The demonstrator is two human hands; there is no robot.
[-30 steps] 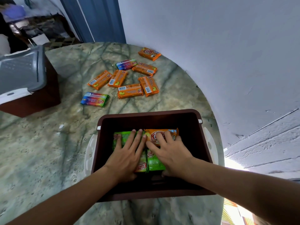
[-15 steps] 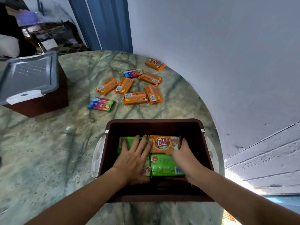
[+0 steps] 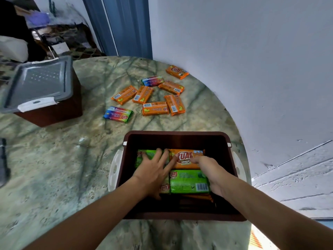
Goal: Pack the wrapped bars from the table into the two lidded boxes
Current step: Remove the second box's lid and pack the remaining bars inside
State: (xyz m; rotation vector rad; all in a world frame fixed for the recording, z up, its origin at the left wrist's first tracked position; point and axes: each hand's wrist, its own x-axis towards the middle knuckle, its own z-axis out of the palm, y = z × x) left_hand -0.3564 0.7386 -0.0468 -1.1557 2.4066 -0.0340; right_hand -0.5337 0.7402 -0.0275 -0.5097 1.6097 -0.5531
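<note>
An open brown box [image 3: 176, 136] with white side latches stands at the near edge of the round marble table [image 3: 54, 168]. Inside lie an orange bar [image 3: 183, 161], a green bar [image 3: 189, 181] in front of it and another green bar [image 3: 144, 156] at the left. My left hand [image 3: 155, 170] presses flat on the left green bars with spread fingers. My right hand [image 3: 210, 170] rests at the right ends of the orange and green bars, fingers touching the orange one. Several orange bars [image 3: 155, 109] and two rainbow bars [image 3: 118, 114] lie loose farther back.
A second brown box with a grey lid [image 3: 38, 83] stands at the back left. A white wall [image 3: 252, 69] curves close along the table's right side. A dark object [image 3: 2, 159] shows at the left edge. Clutter lies beyond the table at the far left.
My right hand slid from on top of the orange bar to the right side of the bars, uncovering the orange and green wrappers. My left hand stayed pressed on the left bars.
</note>
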